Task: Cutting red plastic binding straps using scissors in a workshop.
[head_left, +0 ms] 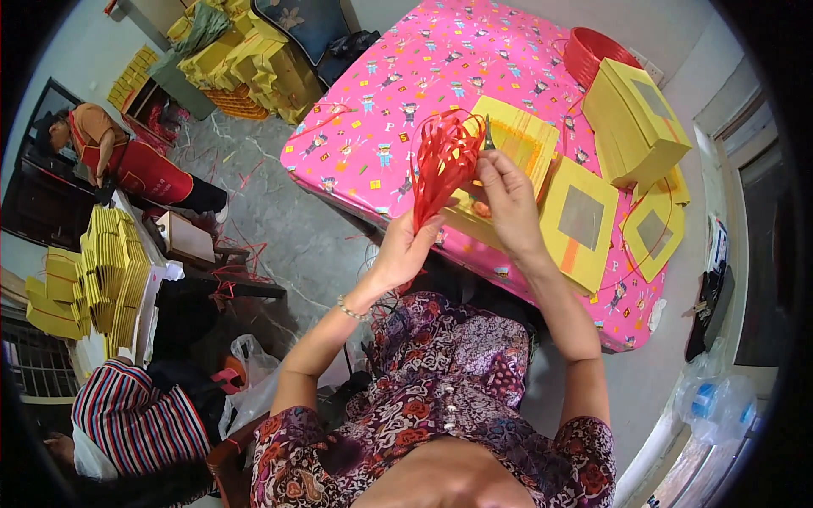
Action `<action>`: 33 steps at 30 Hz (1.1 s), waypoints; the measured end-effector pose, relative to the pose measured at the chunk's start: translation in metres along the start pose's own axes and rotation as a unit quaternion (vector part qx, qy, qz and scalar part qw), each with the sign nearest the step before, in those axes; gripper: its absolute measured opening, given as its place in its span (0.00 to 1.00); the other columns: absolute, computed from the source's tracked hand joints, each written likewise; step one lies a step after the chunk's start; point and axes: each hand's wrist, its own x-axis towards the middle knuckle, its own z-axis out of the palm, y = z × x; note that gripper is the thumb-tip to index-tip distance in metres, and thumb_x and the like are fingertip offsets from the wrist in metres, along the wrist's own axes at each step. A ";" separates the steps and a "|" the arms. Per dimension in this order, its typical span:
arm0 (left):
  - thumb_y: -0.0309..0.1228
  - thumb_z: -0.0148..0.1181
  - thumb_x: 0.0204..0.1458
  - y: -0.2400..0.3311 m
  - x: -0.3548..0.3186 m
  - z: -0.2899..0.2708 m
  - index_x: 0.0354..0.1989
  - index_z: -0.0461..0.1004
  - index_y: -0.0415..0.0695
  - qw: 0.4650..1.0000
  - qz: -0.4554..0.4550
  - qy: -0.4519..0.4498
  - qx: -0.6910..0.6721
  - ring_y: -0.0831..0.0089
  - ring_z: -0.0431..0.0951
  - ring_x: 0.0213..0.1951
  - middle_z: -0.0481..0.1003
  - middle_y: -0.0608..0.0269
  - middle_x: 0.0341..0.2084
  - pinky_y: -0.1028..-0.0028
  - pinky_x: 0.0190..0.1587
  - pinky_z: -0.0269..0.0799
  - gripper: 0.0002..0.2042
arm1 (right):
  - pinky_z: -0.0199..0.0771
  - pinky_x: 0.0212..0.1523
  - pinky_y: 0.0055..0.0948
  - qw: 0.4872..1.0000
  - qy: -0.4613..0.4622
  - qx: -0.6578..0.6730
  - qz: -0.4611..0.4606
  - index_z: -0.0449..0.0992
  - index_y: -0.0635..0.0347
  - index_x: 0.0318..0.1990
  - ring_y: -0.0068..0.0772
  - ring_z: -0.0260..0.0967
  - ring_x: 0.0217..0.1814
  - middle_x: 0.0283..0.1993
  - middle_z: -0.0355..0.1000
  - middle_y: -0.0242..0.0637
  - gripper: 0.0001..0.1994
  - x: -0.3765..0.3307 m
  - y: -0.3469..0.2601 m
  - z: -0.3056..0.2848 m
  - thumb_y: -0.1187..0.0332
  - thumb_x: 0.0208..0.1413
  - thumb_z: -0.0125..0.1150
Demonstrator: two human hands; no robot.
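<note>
My left hand (408,247) is closed round the lower end of a bundle of red ribbon strips (442,161), whose looped upper part fans out above the fist. Beside the loops, my right hand (506,201) pinches a small dark pointed tool (489,135); its kind is hard to make out. Below and behind the hands, an open yellow box (542,135) sits on the table near its front edge. Part of what lies in that box is hidden by my hands and the ribbon.
The table has a pink patterned cover (356,118). A yellow windowed box (555,245), a taller upright box (631,127) and a red basket (584,55) stand on it. At the left, a person in a red apron (148,169) bends over stacked yellow cartons (114,279); another wears a striped top (140,415).
</note>
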 end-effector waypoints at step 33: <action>0.46 0.36 0.62 0.110 0.021 -0.044 0.24 0.59 0.48 0.913 0.075 0.013 -0.400 0.86 0.44 0.12 0.48 0.76 0.12 0.82 0.15 0.42 0.18 | 0.66 0.32 0.23 0.965 -0.202 -0.154 -0.060 0.67 0.62 0.45 0.18 0.59 0.28 0.27 0.65 0.32 0.19 -0.074 0.076 0.056 0.65 0.49 0.66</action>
